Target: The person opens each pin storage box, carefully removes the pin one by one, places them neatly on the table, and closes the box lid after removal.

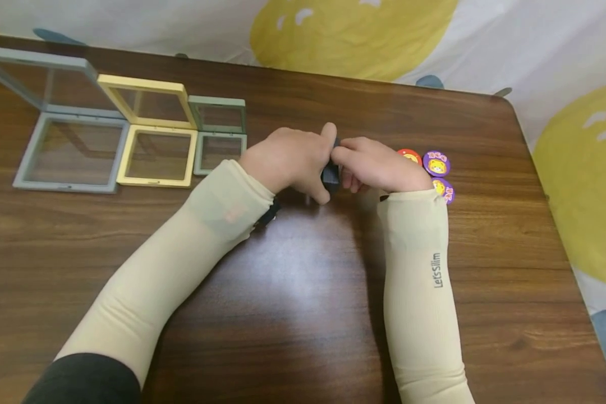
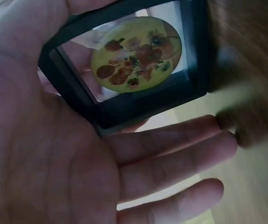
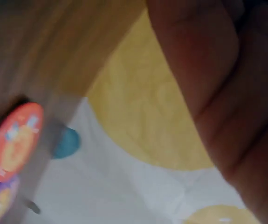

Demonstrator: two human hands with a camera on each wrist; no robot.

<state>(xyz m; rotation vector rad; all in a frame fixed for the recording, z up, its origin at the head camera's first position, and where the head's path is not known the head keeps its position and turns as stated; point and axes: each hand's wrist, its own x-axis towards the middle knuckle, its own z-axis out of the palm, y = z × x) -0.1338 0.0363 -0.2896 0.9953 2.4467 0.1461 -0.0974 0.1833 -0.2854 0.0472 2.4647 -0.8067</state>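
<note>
Between both hands, above the table, is a small black display frame (image 1: 330, 177) with clear panes. A round yellow badge (image 2: 138, 56) with a reddish-brown floral picture shows within it in the left wrist view. My left hand (image 1: 292, 157) grips the frame between thumb and forefinger, while its other fingers (image 2: 171, 179) extend below. From the other side my right hand (image 1: 384, 165) pinches the frame's edge with curled fingers. In the right wrist view that hand (image 3: 227, 93) is dark, and the frame cannot be made out.
Three open display frames stand at the left: a large grey-blue one (image 1: 25, 179), a yellow one (image 1: 154, 182) and a small green one (image 1: 198, 165). Beside my right wrist lie a red badge (image 1: 409, 154) and two purple badges (image 1: 436, 164). A patterned cloth (image 1: 207, 28) hangs behind the wooden table (image 1: 510, 252).
</note>
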